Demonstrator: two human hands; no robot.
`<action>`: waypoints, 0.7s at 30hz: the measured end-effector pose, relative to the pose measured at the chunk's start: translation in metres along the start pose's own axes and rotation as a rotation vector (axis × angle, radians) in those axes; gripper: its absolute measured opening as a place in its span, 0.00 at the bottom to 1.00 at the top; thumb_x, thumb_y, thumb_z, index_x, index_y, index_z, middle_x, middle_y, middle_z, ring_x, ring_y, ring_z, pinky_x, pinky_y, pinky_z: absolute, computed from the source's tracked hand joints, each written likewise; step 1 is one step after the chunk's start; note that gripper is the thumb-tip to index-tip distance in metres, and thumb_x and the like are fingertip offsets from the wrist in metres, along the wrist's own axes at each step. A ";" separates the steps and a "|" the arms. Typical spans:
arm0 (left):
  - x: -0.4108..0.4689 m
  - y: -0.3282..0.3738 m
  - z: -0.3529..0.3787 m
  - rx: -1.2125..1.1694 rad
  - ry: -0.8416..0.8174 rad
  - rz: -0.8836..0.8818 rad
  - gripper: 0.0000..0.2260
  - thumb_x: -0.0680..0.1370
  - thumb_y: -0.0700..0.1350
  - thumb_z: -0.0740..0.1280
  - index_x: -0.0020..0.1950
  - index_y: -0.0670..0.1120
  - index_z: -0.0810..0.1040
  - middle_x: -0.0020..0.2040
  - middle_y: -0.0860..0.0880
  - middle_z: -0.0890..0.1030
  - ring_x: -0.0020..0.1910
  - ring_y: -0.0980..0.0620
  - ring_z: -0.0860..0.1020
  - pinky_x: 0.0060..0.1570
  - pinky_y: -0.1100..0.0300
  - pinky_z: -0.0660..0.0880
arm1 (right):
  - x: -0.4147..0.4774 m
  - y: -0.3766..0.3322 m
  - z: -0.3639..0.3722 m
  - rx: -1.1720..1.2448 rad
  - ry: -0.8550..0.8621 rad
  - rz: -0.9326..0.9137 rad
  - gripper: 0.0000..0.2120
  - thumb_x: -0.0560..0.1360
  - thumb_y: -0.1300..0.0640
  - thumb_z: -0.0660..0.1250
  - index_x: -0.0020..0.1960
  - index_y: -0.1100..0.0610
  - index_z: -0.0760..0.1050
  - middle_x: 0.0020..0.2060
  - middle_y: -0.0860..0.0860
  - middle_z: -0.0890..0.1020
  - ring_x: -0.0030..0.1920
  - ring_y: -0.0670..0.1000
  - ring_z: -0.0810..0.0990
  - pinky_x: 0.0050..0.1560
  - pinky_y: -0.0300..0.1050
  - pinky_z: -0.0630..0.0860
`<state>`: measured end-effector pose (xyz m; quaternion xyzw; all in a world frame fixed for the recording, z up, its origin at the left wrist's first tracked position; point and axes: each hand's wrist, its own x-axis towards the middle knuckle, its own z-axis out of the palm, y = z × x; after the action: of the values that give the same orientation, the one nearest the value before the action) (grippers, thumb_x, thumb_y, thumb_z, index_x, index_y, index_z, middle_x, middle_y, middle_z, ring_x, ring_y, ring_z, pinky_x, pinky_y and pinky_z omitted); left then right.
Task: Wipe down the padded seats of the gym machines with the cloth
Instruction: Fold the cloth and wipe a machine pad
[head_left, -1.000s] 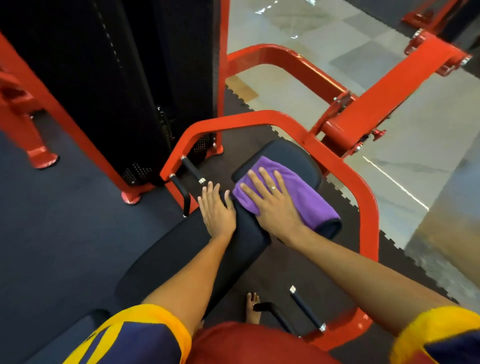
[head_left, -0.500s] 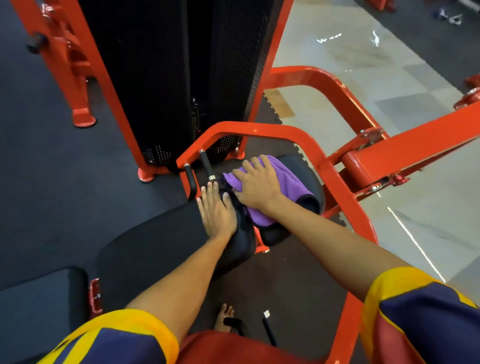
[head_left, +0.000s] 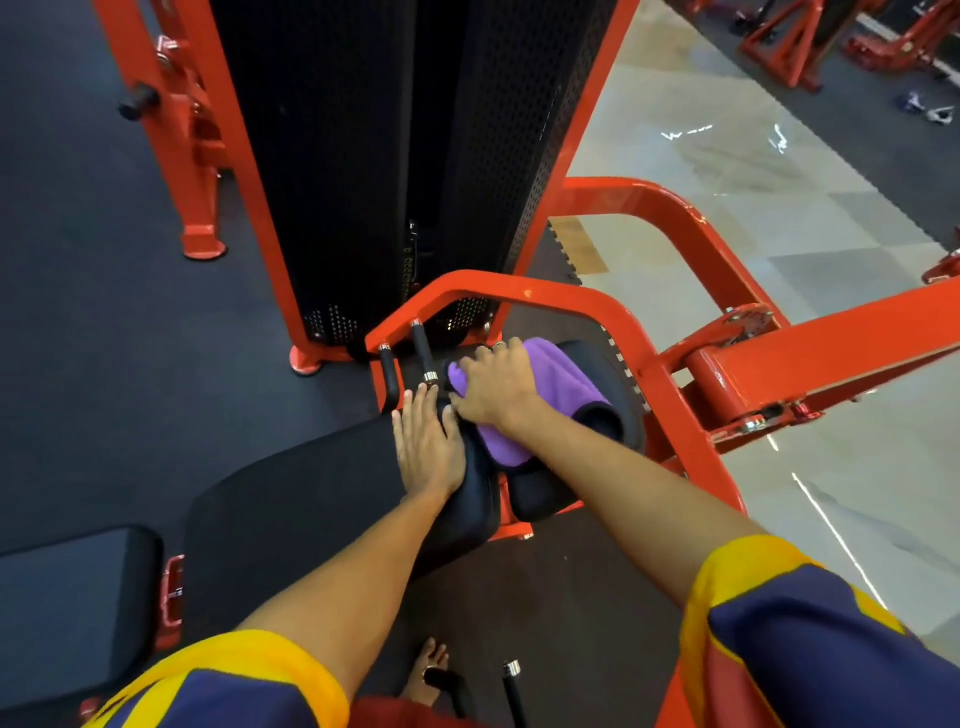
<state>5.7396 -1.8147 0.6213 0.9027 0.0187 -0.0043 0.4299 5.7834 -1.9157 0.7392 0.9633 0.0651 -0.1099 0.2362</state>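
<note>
The right hand (head_left: 498, 387) curls over the purple cloth (head_left: 563, 387) at the left edge of the small seat pad (head_left: 605, 364). The left hand (head_left: 428, 449) lies flat, bracing on the long pad (head_left: 311, 493) alongside. Firm, overlapping strokes that wrap the rim would serve best.

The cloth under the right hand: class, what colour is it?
Purple, plain; the cloth shows best in the head view.

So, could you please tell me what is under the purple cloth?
The purple cloth lies on a black padded seat, whose bare edge shows beside it. The right hand grips it from above; the pad surface beneath is covered.
</note>
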 end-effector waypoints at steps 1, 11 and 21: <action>0.000 -0.001 -0.002 -0.007 -0.002 -0.004 0.22 0.86 0.48 0.52 0.80 0.45 0.62 0.81 0.50 0.60 0.82 0.54 0.50 0.80 0.56 0.38 | -0.001 0.008 0.000 0.014 0.021 -0.016 0.29 0.77 0.30 0.55 0.65 0.49 0.75 0.61 0.53 0.80 0.61 0.57 0.78 0.62 0.54 0.66; -0.002 -0.001 -0.003 0.000 0.010 -0.009 0.22 0.87 0.49 0.52 0.80 0.45 0.64 0.81 0.50 0.62 0.82 0.53 0.52 0.80 0.55 0.39 | -0.022 0.063 0.000 0.145 0.135 0.281 0.28 0.77 0.33 0.54 0.63 0.50 0.78 0.60 0.54 0.82 0.60 0.60 0.78 0.61 0.56 0.67; -0.003 0.000 0.000 -0.018 0.031 0.001 0.21 0.86 0.48 0.53 0.79 0.45 0.66 0.80 0.49 0.64 0.81 0.52 0.54 0.80 0.54 0.41 | -0.052 0.068 0.017 0.152 0.116 0.221 0.34 0.76 0.29 0.52 0.75 0.45 0.68 0.74 0.53 0.71 0.75 0.61 0.65 0.73 0.62 0.58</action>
<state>5.7368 -1.8145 0.6217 0.8988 0.0251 0.0102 0.4374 5.7417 -1.9874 0.7674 0.9844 -0.0362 -0.0319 0.1691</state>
